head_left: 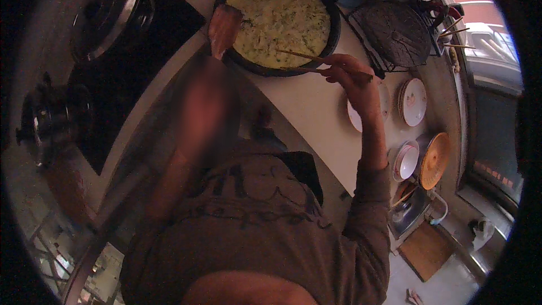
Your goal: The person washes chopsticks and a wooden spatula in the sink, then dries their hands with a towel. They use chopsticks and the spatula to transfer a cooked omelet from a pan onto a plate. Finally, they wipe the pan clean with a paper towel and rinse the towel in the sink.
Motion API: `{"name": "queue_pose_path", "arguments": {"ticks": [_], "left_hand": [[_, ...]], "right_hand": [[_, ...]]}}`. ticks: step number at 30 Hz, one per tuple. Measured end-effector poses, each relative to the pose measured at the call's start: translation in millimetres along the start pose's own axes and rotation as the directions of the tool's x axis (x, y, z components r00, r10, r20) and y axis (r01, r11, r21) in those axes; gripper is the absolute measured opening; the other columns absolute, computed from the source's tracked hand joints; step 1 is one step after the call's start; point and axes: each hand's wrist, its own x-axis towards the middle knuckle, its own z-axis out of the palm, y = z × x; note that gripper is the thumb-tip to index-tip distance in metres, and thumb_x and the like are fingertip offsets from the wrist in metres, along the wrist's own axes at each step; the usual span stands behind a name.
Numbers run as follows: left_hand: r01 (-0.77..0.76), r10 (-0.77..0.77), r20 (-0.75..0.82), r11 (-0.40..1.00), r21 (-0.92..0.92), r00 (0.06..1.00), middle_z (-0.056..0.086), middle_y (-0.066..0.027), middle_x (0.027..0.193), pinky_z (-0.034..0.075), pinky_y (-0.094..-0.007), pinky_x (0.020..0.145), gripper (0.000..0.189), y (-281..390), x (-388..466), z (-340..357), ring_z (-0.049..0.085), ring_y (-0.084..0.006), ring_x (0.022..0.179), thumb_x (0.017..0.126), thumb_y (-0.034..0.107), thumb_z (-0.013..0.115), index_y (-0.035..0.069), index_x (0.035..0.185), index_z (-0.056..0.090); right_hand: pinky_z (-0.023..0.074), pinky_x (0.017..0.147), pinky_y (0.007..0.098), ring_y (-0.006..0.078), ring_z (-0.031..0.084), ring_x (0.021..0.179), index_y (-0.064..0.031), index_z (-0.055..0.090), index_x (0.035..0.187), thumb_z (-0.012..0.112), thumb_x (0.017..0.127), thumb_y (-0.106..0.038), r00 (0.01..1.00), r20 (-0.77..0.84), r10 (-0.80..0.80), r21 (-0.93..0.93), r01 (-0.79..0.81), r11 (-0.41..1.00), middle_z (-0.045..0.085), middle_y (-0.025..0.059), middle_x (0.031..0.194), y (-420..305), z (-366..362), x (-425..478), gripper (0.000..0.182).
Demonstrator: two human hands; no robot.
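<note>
A round dark pan sits on the counter, filled with a flat, pale yellow mixture flecked with green, like an egg pancake. My right hand grips a pair of wooden chopsticks, slightly spread, their tips over the pan's near right part. From my left hand a reddish-brown spatula reaches up, its broad blade overlapping the pan's left rim. Blur covers the left hand, so its fingers cannot be made out.
Left, a black cooktop carries a shiny lidded pot and another pot. Stacked plates, white bowls and an orange round basket or tray stand right. A dark round lid or pan leans in a rack behind.
</note>
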Motion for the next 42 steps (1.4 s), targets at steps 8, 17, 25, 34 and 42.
{"name": "queue_pose_path", "arguments": {"ticks": [8,17,25,34,42], "left_hand": [[0.017,-0.015,-0.059,0.999,0.035,0.998,0.047,-0.0142,0.118,0.035,-0.0325,0.093,0.039,-1.6,5.6,-5.9,0.046,-0.0248,0.11,0.086,0.015,0.042,-0.001,0.122,0.04],[-0.094,0.105,-0.057,0.98,0.178,0.993,0.048,-0.0157,0.115,0.036,-0.0338,0.092,0.038,-3.7,12.3,-0.8,0.046,-0.0268,0.107,0.085,0.015,0.044,-0.002,0.118,0.042],[0.071,-0.072,-0.075,0.997,-0.004,0.995,0.055,-0.0112,0.095,0.043,-0.0289,0.069,0.039,-4.5,7.5,1.2,0.053,-0.0189,0.078,0.085,0.013,0.044,0.002,0.121,0.038],[0.133,-0.167,-0.037,0.882,-0.451,0.985,0.055,-0.0075,0.083,0.034,-0.0186,0.038,0.047,-12.0,1.1,2.4,0.042,-0.0057,0.046,0.087,0.009,0.043,0.007,0.13,0.023],[0.125,-0.153,-0.032,0.898,-0.422,0.988,0.055,-0.0087,0.083,0.036,-0.0187,0.039,0.047,-14.2,0.0,3.1,0.042,-0.0059,0.045,0.087,0.006,0.04,0.007,0.131,0.023]], "right_hand": [[0.0489,0.067,0.0262,0.013,0.058,0.075,-0.0008,0.058,0.1,0.052,0.084,-0.01,0.983,0.179,0.027,0.155,-0.056,0.986,0.061,0.0055,0.084,24.3,-18.1,34.1,0.019],[0.0471,0.071,0.029,0.016,0.058,0.08,0.0003,0.055,0.104,0.048,0.086,-0.008,0.977,0.094,-0.192,0.204,0.17,0.964,0.056,0.0087,0.097,52.0,13.4,9.8,0.021],[0.0472,0.07,0.0286,0.0173,0.058,0.081,0.0006,0.054,0.098,0.049,0.084,-0.005,0.991,-0.04,-0.125,0.162,0.13,0.978,0.054,0.0111,0.098,30.7,1.4,-7.7,0.016],[0.048,0.069,0.0286,0.0188,0.058,0.081,-0.0003,0.055,0.098,0.05,0.082,-0.002,0.96,0.072,-0.269,0.13,0.259,0.957,0.054,0.012,0.096,47.1,32.6,17.6,0.017],[0.0454,0.078,0.0349,0.0307,0.053,0.094,-0.0028,0.053,0.106,0.051,0.078,-0.002,0.844,0.318,-0.432,-0.423,0.534,0.732,0.051,0.0184,0.106,62.2,68.9,-14.8,0.028]]}}
